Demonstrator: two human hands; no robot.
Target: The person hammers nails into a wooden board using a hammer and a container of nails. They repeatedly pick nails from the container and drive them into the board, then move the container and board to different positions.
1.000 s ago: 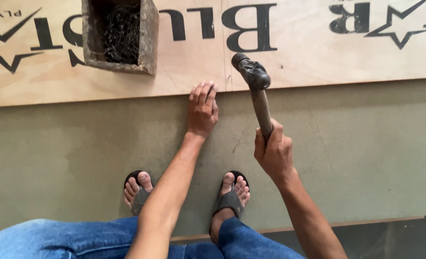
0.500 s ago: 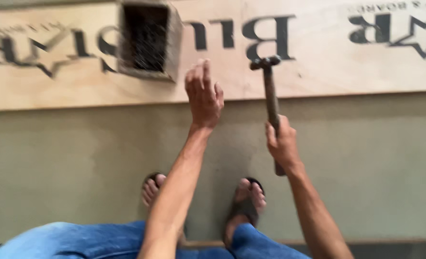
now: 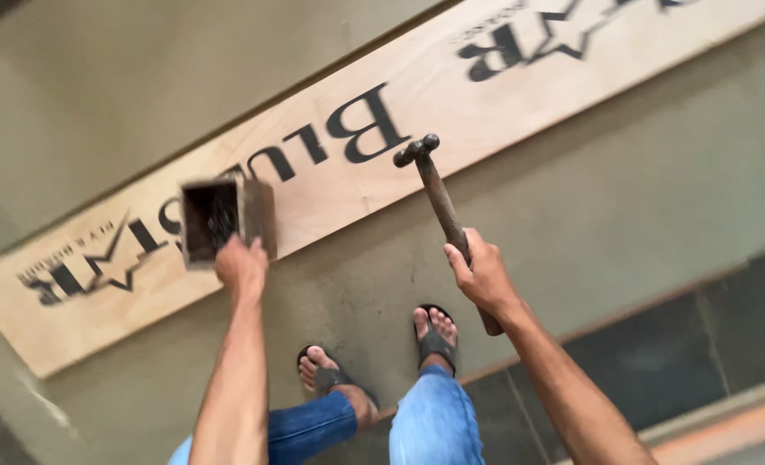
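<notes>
Across the head view a long plywood strip (image 3: 382, 164) runs slantwise from lower left to upper right, lying on a grey-green board (image 3: 623, 181) that spreads broad and bare on both sides of it. The board's near edge cuts diagonally at lower right, where darker floor (image 3: 744, 319) shows beyond it. Bare board lies between the strip and the person's two feet in sandals (image 3: 434, 340).

On the strip, toward its left part, stands a small open box (image 3: 227, 220) of worn, greyish wood, square-mouthed, its dark inside holding what looks like a tangle of nails. Black stencilled letters and star shapes mark the plywood around it.

At the box's near wall is the left hand (image 3: 242, 265), arm stretched straight forward, fingers curled against the box; whether they clasp the wall or only press on it cannot be told. Well apart to the right, the right hand (image 3: 481, 277) is closed round the lower handle of a ball-peen hammer (image 3: 438, 194), fist tight, with the handle's butt poking out below it. Its dark metal head is raised over the strip's near edge, the handle tilting up and to the left.
</notes>
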